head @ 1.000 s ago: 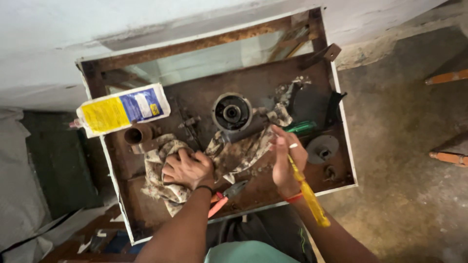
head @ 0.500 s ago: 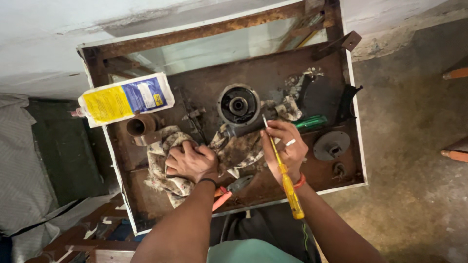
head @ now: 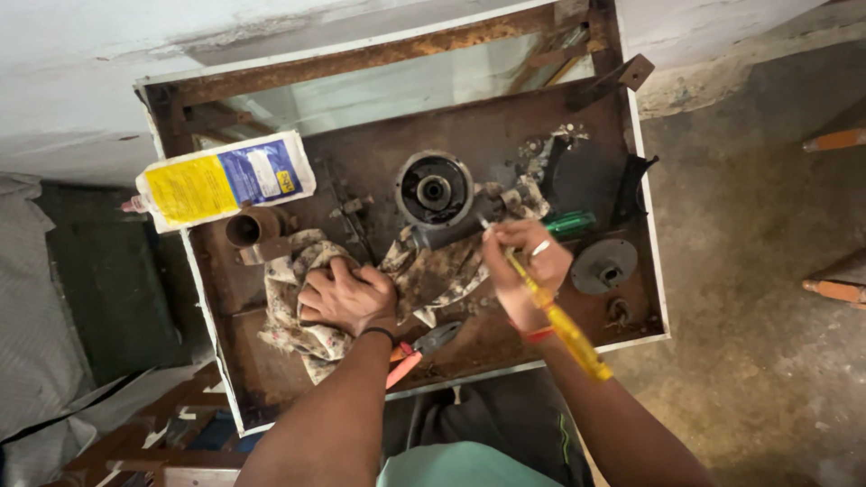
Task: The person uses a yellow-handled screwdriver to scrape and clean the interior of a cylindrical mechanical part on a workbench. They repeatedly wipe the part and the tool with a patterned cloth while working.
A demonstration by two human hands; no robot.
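A rusty brown metal table (head: 271, 397) with a pale rim is set against a whitewashed wall (head: 81, 81), whose paint is cracked and stained near the table's far edge. A bare grey concrete floor (head: 767, 307) is seen to the right, marked with dust and scuffs. Two wooden pieces (head: 834, 140) are seen at the right edge. At the left, grey cloth (head: 32, 316) is draped beside a dark gap. Soft, even daylight is cast throughout.
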